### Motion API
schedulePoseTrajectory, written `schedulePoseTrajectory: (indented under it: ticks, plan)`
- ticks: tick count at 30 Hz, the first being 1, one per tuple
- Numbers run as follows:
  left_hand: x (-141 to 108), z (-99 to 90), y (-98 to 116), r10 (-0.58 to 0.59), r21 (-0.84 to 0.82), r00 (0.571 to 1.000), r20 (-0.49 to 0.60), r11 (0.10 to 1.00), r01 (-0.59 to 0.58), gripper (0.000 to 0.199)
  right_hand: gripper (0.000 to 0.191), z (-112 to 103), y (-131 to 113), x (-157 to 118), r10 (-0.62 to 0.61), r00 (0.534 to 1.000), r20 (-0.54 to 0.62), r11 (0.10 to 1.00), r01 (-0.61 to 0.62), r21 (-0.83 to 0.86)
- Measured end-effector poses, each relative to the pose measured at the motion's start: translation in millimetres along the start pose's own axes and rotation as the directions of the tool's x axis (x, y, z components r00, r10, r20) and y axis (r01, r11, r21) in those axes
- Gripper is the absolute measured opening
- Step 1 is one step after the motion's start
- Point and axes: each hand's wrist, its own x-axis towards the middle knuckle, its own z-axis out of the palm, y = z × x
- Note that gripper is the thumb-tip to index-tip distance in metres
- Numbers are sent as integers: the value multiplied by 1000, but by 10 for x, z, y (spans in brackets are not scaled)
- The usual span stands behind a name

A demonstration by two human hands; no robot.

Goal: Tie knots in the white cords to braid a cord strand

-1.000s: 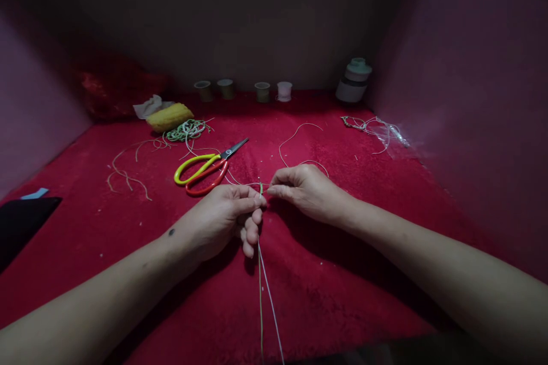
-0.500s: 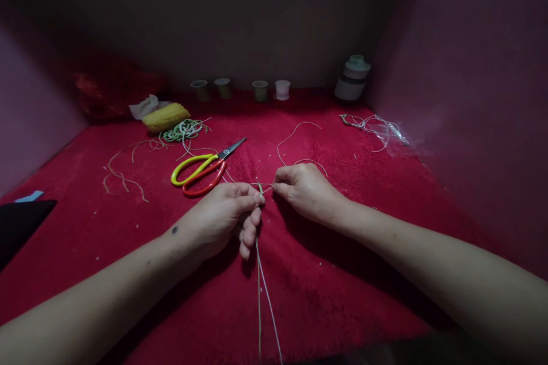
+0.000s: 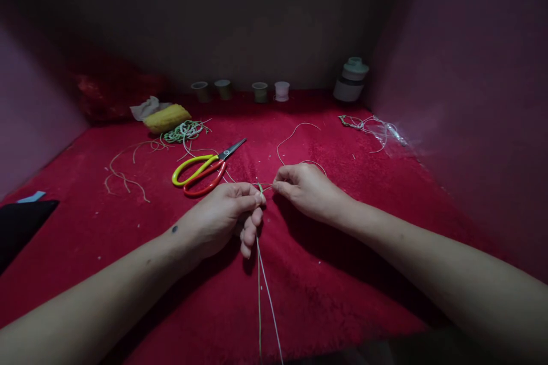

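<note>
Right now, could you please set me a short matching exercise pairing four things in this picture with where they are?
Things:
1. scissors
2. cords
3. four spools
4. black object

Places:
A. in a row by the back wall
B. at the far left edge
C. on the red cloth, beyond the left hand
D. pinched between left hand and right hand

Pairs: 1-C, 2-D, 3-A, 4-B

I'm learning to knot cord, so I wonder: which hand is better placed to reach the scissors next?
Left, probably. The left hand pinches the cords just below the scissors, whose handles lie on its side. The right hand would have to cross over.
</note>
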Motion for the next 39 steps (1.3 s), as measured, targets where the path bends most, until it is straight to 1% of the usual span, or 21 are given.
schedulePoseTrajectory:
  ticks: [3,5,7,9,11,14,16,18,19,21,23,25,26,27,28,29,31,32,34,37,39]
  plan:
    - [-3,-13,-3,-5,-13,1000,29,1000,5,8,17,-63,-19,-32,99,989,107,986,-112,123]
    - [-10,-25,-2,6,-42,1000,27,999,-5,6,18,-90,-34,-56,157,971,181,955,-196,221]
    - [-23,-44,6,-9,-70,999,42,997,12,6,16,-101,-43,-80,197,953,230,909,-266,320]
    - [-40,-63,18,-41,-94,995,92,994,50,15,13,-99,-44,-103,205,944,259,843,-305,443]
    - [-58,-71,28,-65,-116,984,166,990,85,25,11,-89,-44,-127,191,940,283,755,-325,570]
    - [-73,-48,11,-41,-167,969,243,982,84,35,11,-62,-60,-163,186,935,302,623,-350,700]
    - [-68,-11,-32,9,-210,966,258,977,47,34,10,-33,-79,-179,198,923,328,537,-383,751]
    - [-57,34,-86,42,-230,960,278,973,24,25,9,2,-92,-185,195,906,376,442,-423,791]
    - [-53,56,-108,40,-229,954,296,973,30,19,8,18,-92,-185,185,896,404,395,-444,804]
    - [-57,86,-124,-1,-201,940,340,977,73,12,8,36,-83,-179,166,881,444,332,-473,816]
    - [-86,73,-89,-67,-120,928,366,986,119,16,9,30,-64,-169,167,875,455,318,-485,815]
    - [-141,0,-8,-144,70,932,332,989,128,22,7,5,-44,-158,196,875,443,348,-484,803]
    - [-175,-60,44,-172,202,946,275,972,118,24,6,-9,-36,-153,215,878,427,374,-478,795]
    - [-209,-130,98,-179,346,965,194,933,103,26,7,-20,-29,-149,235,885,403,401,-466,789]
    - [-240,-207,151,-156,481,983,97,872,91,27,8,-27,-24,-145,251,893,375,429,-450,783]
    - [-265,-283,201,-100,589,995,5,804,78,27,9,-29,-18,-142,263,900,347,455,-433,779]
    - [-294,-406,285,41,723,995,-92,690,38,24,9,-21,-9,-138,271,910,313,487,-410,771]
    - [-297,-444,318,102,754,988,-112,657,17,22,9,-13,-5,-137,266,914,307,495,-403,770]
    - [-292,-469,365,192,769,971,-143,639,-13,19,9,4,1,-136,239,923,302,498,-383,778]
    - [-295,-446,412,288,740,937,-199,671,-49,13,7,24,8,-129,200,937,285,461,-347,817]
    - [-324,-449,441,340,723,920,-192,684,-102,10,6,36,18,-120,184,946,266,411,-320,854]
